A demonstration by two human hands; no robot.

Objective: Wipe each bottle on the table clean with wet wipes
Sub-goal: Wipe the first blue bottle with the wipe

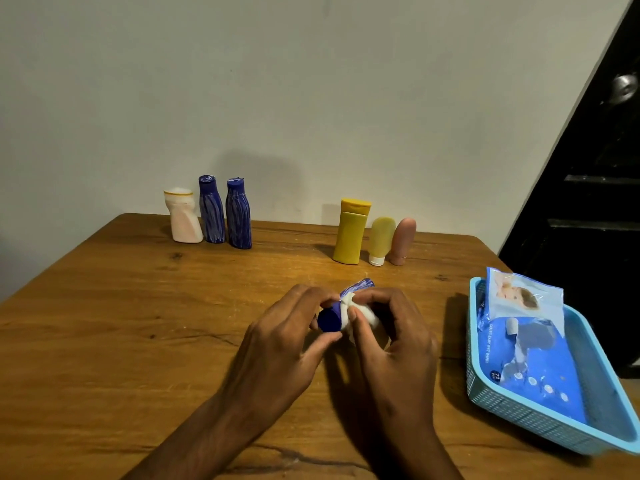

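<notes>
Above the middle of the wooden table (pixel 121 306), my left hand (pixel 284 341) grips a blue bottle (pixel 330 318) lying sideways, its cap end toward me. My right hand (pixel 391 337) pinches a crumpled white wet wipe (pixel 360 311) against the bottle's neck. The bottle's streaked body pokes out beyond my fingers. At the back left stand a white bottle (pixel 183 218) and two blue bottles (pixel 211 211) (pixel 238 216). At the back right stand a yellow bottle (pixel 350 232), a pale yellow tube (pixel 380 241) and a pink tube (pixel 402 241).
A light blue plastic basket (pixel 526 415) at the table's right edge holds two packs of wet wipes (pixel 530 355). A plain wall lies behind the table and a dark door (pixel 595 188) stands to the right.
</notes>
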